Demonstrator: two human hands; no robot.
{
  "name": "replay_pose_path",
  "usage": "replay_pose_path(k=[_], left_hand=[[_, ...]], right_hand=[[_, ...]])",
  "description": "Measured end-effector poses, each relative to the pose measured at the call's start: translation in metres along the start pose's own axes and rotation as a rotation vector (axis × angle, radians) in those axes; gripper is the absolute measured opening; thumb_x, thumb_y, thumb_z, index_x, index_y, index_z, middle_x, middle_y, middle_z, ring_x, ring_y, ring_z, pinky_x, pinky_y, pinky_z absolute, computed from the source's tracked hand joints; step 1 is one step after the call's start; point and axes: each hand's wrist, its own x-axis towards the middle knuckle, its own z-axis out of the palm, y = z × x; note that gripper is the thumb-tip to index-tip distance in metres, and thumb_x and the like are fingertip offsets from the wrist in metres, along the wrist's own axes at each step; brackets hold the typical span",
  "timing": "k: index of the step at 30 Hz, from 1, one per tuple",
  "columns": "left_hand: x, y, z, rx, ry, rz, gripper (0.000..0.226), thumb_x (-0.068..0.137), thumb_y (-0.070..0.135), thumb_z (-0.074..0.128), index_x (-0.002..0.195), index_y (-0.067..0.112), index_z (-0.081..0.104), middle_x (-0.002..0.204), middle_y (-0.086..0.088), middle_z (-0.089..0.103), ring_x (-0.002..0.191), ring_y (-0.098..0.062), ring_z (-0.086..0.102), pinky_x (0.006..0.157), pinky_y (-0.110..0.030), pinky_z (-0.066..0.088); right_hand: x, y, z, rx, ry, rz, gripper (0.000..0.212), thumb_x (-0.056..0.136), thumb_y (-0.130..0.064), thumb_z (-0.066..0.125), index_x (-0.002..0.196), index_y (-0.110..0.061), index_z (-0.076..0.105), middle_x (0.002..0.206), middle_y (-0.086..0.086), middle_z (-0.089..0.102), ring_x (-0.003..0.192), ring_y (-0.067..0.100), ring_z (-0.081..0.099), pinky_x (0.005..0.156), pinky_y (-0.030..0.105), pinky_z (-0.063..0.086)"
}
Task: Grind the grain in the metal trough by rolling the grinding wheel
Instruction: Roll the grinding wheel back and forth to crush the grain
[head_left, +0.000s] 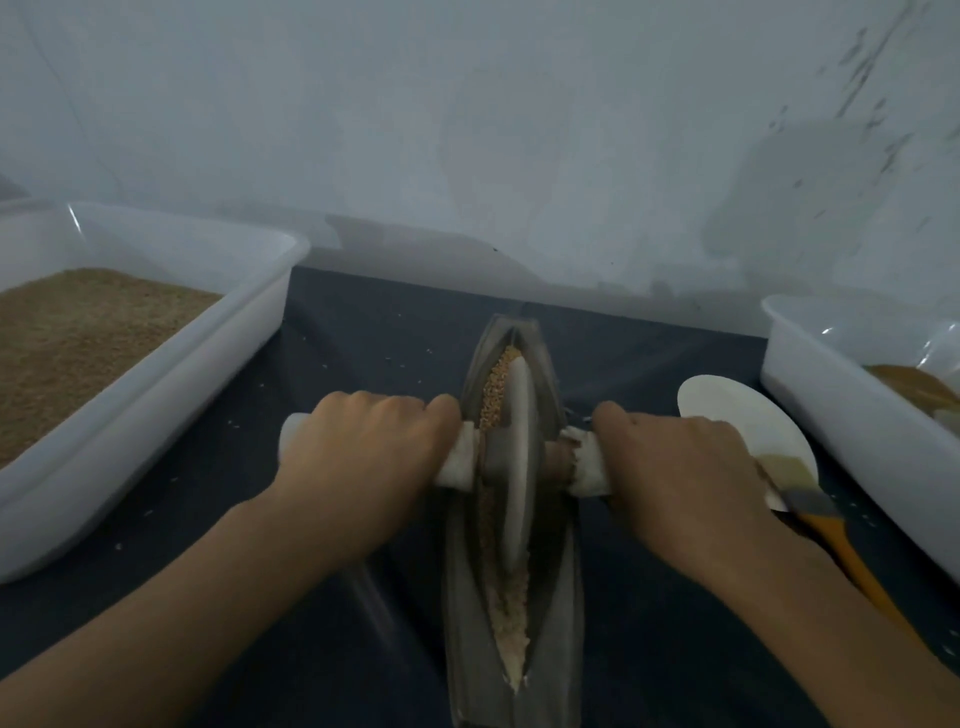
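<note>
We are mid-grind: both hands, left (363, 441) and right (680, 467), grip closed on the wheel (517, 467) axle; next we roll it along the trough (550, 364).

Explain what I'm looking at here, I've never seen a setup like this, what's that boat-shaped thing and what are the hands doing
There is one picture, taken by a camera on the person's head, looking down at their own hands. No machine is involved. The boat-shaped thing is a metal trough with grain in its groove. A grinding wheel stands upright in that groove on a cloth-wrapped axle. The left hand and the right hand each grip one end of the axle to roll the wheel. On the dark table, a white tub of grain sits on the left, another white tub on the right, and beside it a white dish and a brush.
</note>
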Motion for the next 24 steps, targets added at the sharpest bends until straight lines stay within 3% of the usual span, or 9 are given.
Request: replay_pose_path(k=[4, 8, 10, 13, 15, 18, 20, 22, 24], left_hand=[[0.035, -0.006, 0.011, 0.059, 0.019, -0.006, 0.041, 0.079, 0.031, 0.062, 0.079, 0.028, 0.021, 0.063, 0.008, 0.028, 0.054, -0.016, 0.032, 0.051, -0.030, 0.022], [0.048, -0.008, 0.012, 0.043, -0.004, 0.000, 0.035, 0.083, 0.029, 0.058, 0.082, 0.027, 0.023, 0.070, 0.007, 0.042, 0.063, -0.020, 0.050, 0.055, -0.031, 0.028], [0.036, -0.008, 0.007, 0.006, -0.040, 0.016, 0.039, 0.083, 0.033, 0.058, 0.082, 0.031, 0.019, 0.073, 0.008, 0.040, 0.068, -0.018, 0.051, 0.059, -0.032, 0.031], [0.009, -0.005, -0.004, -0.058, -0.098, 0.042, 0.054, 0.079, 0.041, 0.063, 0.078, 0.039, 0.009, 0.070, 0.013, 0.030, 0.064, -0.009, 0.036, 0.061, -0.028, 0.029], [-0.005, -0.001, -0.013, -0.074, -0.132, 0.044, 0.057, 0.077, 0.044, 0.063, 0.075, 0.040, 0.006, 0.069, 0.015, 0.026, 0.061, -0.008, 0.030, 0.059, -0.027, 0.026], [-0.013, 0.003, -0.017, -0.049, -0.150, 0.027, 0.058, 0.076, 0.043, 0.061, 0.075, 0.040, 0.003, 0.068, 0.014, 0.025, 0.059, -0.009, 0.027, 0.057, -0.030, 0.024], [-0.006, 0.002, -0.013, -0.030, -0.126, 0.009, 0.055, 0.077, 0.043, 0.061, 0.076, 0.039, 0.006, 0.068, 0.013, 0.027, 0.061, -0.009, 0.031, 0.058, -0.029, 0.026], [0.010, 0.001, -0.007, -0.011, -0.095, 0.007, 0.050, 0.079, 0.041, 0.060, 0.080, 0.037, 0.010, 0.071, 0.012, 0.031, 0.065, -0.010, 0.040, 0.059, -0.029, 0.028], [0.028, -0.001, 0.002, 0.026, -0.055, -0.005, 0.041, 0.082, 0.038, 0.058, 0.083, 0.033, 0.017, 0.075, 0.011, 0.035, 0.070, -0.012, 0.050, 0.058, -0.030, 0.028]], right_hand=[[0.035, 0.007, 0.024, -0.057, 0.018, 0.072, 0.046, 0.074, -0.030, 0.069, 0.080, -0.025, 0.023, 0.067, -0.004, 0.056, 0.049, 0.019, 0.030, 0.046, 0.028, 0.010], [0.035, 0.006, 0.018, 0.026, -0.019, 0.128, 0.040, 0.078, -0.033, 0.066, 0.082, -0.025, 0.027, 0.073, -0.003, 0.058, 0.052, 0.019, 0.028, 0.046, 0.028, 0.010], [0.022, 0.004, 0.008, 0.071, -0.047, 0.068, 0.036, 0.077, -0.036, 0.068, 0.086, -0.027, 0.034, 0.076, -0.003, 0.060, 0.053, 0.017, 0.036, 0.048, 0.028, 0.020], [0.001, 0.000, -0.006, 0.050, -0.073, -0.081, 0.047, 0.056, -0.034, 0.082, 0.084, -0.024, 0.046, 0.066, -0.001, 0.060, 0.049, 0.016, 0.052, 0.047, 0.028, 0.026], [-0.010, -0.001, -0.014, 0.071, -0.015, -0.092, 0.058, 0.027, -0.025, 0.088, 0.068, -0.022, 0.046, 0.047, 0.000, 0.050, 0.033, 0.018, 0.045, 0.040, 0.025, 0.019], [-0.016, -0.003, -0.014, 0.083, -0.004, -0.091, 0.063, 0.018, -0.022, 0.087, 0.062, -0.022, 0.042, 0.042, -0.002, 0.045, 0.028, 0.017, 0.040, 0.038, 0.023, 0.018], [-0.010, -0.002, -0.011, 0.072, -0.056, -0.075, 0.058, 0.029, -0.025, 0.087, 0.068, -0.022, 0.044, 0.048, -0.003, 0.051, 0.034, 0.017, 0.046, 0.041, 0.025, 0.020], [0.005, 0.000, -0.002, 0.040, -0.081, -0.049, 0.050, 0.060, -0.032, 0.080, 0.080, -0.026, 0.034, 0.069, -0.004, 0.060, 0.051, 0.016, 0.051, 0.049, 0.027, 0.022], [0.022, 0.004, 0.010, 0.045, -0.076, 0.016, 0.044, 0.078, -0.033, 0.068, 0.084, -0.026, 0.025, 0.081, -0.005, 0.061, 0.058, 0.018, 0.043, 0.049, 0.029, 0.018]])
